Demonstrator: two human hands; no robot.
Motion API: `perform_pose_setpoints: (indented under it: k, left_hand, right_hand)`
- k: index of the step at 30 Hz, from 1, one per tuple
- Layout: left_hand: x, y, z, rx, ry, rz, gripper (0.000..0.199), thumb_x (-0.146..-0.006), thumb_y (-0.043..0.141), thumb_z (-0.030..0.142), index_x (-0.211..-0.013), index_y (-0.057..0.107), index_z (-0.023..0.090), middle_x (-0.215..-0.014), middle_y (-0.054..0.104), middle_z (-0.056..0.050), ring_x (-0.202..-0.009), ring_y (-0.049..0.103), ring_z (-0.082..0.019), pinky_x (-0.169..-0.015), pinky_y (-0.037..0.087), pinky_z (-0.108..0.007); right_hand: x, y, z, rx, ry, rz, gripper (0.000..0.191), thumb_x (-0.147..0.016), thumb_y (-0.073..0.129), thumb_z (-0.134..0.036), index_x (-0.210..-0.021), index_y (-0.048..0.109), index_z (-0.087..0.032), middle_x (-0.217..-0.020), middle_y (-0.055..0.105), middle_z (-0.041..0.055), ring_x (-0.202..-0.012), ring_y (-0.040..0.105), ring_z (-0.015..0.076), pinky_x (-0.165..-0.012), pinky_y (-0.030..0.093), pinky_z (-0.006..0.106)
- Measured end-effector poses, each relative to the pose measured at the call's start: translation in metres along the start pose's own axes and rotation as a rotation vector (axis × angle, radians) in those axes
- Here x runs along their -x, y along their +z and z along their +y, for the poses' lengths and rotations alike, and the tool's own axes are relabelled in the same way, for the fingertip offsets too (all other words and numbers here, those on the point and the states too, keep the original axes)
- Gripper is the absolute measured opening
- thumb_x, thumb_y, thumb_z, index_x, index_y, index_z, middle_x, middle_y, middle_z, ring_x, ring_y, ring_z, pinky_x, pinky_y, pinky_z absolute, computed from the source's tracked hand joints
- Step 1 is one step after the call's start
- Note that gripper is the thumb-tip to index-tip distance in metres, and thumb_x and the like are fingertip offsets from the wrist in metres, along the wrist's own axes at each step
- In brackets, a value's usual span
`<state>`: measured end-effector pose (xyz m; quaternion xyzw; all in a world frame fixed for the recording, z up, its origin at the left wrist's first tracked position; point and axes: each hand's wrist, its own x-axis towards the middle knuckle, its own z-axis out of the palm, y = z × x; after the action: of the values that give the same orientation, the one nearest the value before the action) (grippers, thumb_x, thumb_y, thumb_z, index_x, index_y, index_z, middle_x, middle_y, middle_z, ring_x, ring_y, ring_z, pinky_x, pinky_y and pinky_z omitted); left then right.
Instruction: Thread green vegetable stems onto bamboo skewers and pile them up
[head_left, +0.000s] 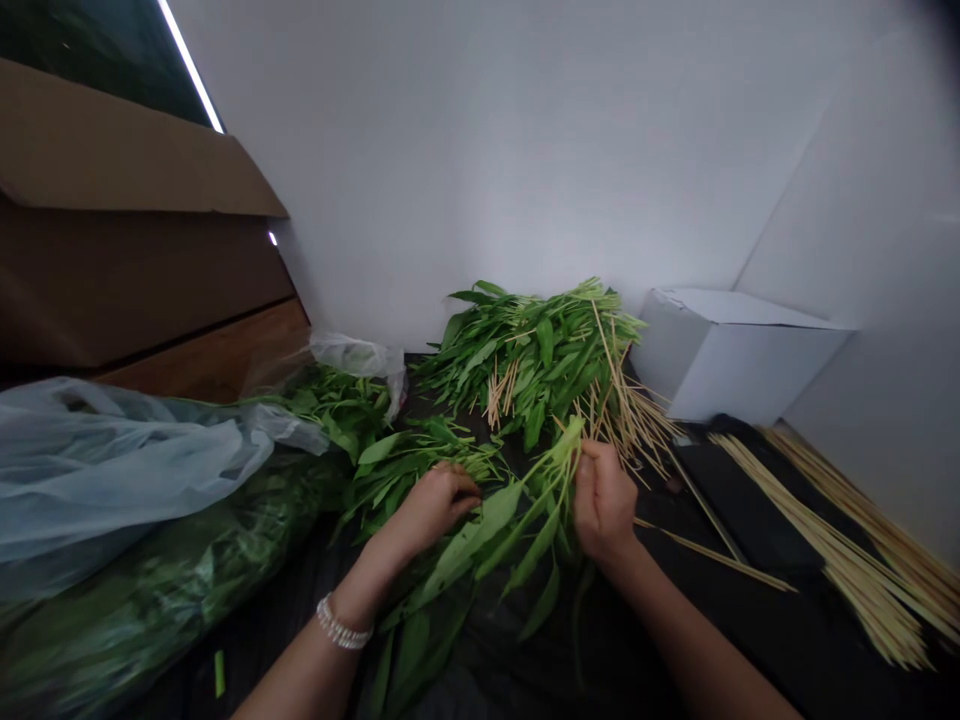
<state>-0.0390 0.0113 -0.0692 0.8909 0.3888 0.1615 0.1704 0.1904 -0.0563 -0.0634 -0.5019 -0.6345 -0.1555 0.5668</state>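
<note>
In my right hand [606,500] is a small bunch of leafy greens [559,460], probably water spinach, gripped near its pale stem ends; long leaves hang toward the lower left. My left hand [442,497], wearing a pale beaded bracelet [341,625], has curled fingers beside those leaves. It hovers at the stems of a loose pile of greens [382,478]; what its fingertips pinch, if anything, is hidden. Behind both hands lies a larger heap of greens [517,345], with thin wooden skewers [611,410] sticking out of it.
Plastic-bagged greens [187,570] under a clear bag [112,470] fill the left, below a cardboard box [135,260]. At right are a white box [735,350], a dark flat object [750,510] and bundled skewers [832,560]. A white wall [487,150] stands behind.
</note>
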Motion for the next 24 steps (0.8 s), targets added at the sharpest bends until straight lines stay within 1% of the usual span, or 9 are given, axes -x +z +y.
perform_pose_setpoints:
  k: [2,4,6,7,10,13,16,19,24]
  left_hand:
    - [0.000,-0.001,-0.001,0.005,0.010,-0.028,0.021,-0.084,0.053,0.017,-0.079,0.074,0.020,-0.087,0.070,-0.006,-0.088,0.059,-0.022,-0.081,0.043,-0.031]
    - [0.000,-0.001,-0.001,0.023,0.006,-0.014,0.018,-0.083,0.054,0.017,-0.078,0.072,0.019,-0.085,0.069,-0.006,-0.087,0.059,-0.022,-0.080,0.042,-0.032]
    - [-0.001,-0.002,0.001,0.092,-0.011,0.044,0.013,-0.082,0.058,0.020,-0.080,0.070,0.019,-0.084,0.069,-0.006,-0.085,0.059,-0.023,-0.080,0.043,-0.032]
    - [-0.002,-0.003,0.003,0.163,-0.025,0.094,0.011,-0.082,0.059,0.022,-0.081,0.069,0.018,-0.083,0.069,-0.005,-0.085,0.060,-0.022,-0.079,0.043,-0.032]
    - [-0.003,-0.008,0.008,0.514,-0.090,0.303,0.012,-0.083,0.061,0.030,-0.084,0.064,0.018,-0.084,0.070,-0.005,-0.082,0.064,-0.020,-0.077,0.047,-0.030]
    - [-0.003,-0.015,0.011,0.899,-0.170,0.507,0.021,-0.079,0.069,0.036,-0.087,0.061,0.018,-0.083,0.073,-0.005,-0.081,0.067,-0.019,-0.078,0.050,-0.030]
    - [-0.003,-0.021,0.011,1.207,-0.221,0.630,0.031,-0.073,0.077,0.037,-0.093,0.064,0.018,-0.085,0.075,-0.005,-0.077,0.068,-0.016,-0.078,0.051,-0.028]
    - [-0.004,-0.023,0.009,1.403,-0.258,0.658,0.035,-0.065,0.084,0.035,-0.092,0.069,0.017,-0.083,0.076,-0.004,-0.071,0.067,-0.012,-0.071,0.052,-0.022]
    - [-0.006,-0.021,0.010,1.511,-0.326,0.604,0.037,-0.058,0.089,0.031,-0.088,0.075,0.015,-0.086,0.076,-0.005,-0.065,0.065,-0.009,-0.063,0.051,-0.017]
  right_hand:
    - [0.000,0.000,0.000,0.007,-0.008,-0.006,0.018,-0.096,0.036,-0.021,-0.101,0.053,-0.019,-0.071,0.061,-0.0004,-0.060,0.058,0.0138,-0.059,0.043,0.025]
    - [0.000,0.001,0.000,0.006,-0.017,-0.015,0.018,-0.096,0.036,-0.021,-0.101,0.053,-0.019,-0.071,0.061,-0.0004,-0.060,0.058,0.0136,-0.059,0.043,0.025]
    - [0.001,0.001,-0.001,-0.002,-0.027,-0.018,0.018,-0.096,0.036,-0.020,-0.102,0.053,-0.019,-0.072,0.061,-0.0003,-0.059,0.058,0.0132,-0.059,0.043,0.025]
    - [0.001,0.002,-0.001,-0.006,-0.035,-0.019,0.018,-0.096,0.037,-0.019,-0.102,0.053,-0.018,-0.072,0.061,-0.0003,-0.059,0.058,0.0130,-0.059,0.042,0.025]
    - [0.001,0.002,-0.002,-0.022,-0.062,-0.025,0.017,-0.096,0.037,-0.018,-0.102,0.053,-0.018,-0.073,0.061,-0.0001,-0.059,0.058,0.0126,-0.060,0.042,0.024]
    - [0.001,0.003,-0.003,-0.031,-0.072,-0.028,0.017,-0.096,0.037,-0.018,-0.101,0.053,-0.018,-0.073,0.061,-0.0001,-0.059,0.058,0.0126,-0.060,0.042,0.024]
    - [0.002,0.004,-0.003,-0.036,-0.069,-0.058,0.017,-0.096,0.038,-0.018,-0.101,0.054,-0.018,-0.072,0.061,-0.0001,-0.059,0.058,0.0125,-0.059,0.042,0.025]
    - [0.004,0.008,-0.003,-0.058,-0.089,-0.149,0.019,-0.096,0.037,-0.017,-0.102,0.055,-0.017,-0.076,0.063,0.0015,-0.064,0.060,0.0129,-0.062,0.043,0.024]
    - [0.008,0.015,-0.003,-0.039,-0.156,-0.342,0.024,-0.095,0.037,-0.015,-0.106,0.059,-0.017,-0.085,0.066,0.0047,-0.076,0.063,0.0150,-0.069,0.045,0.025]
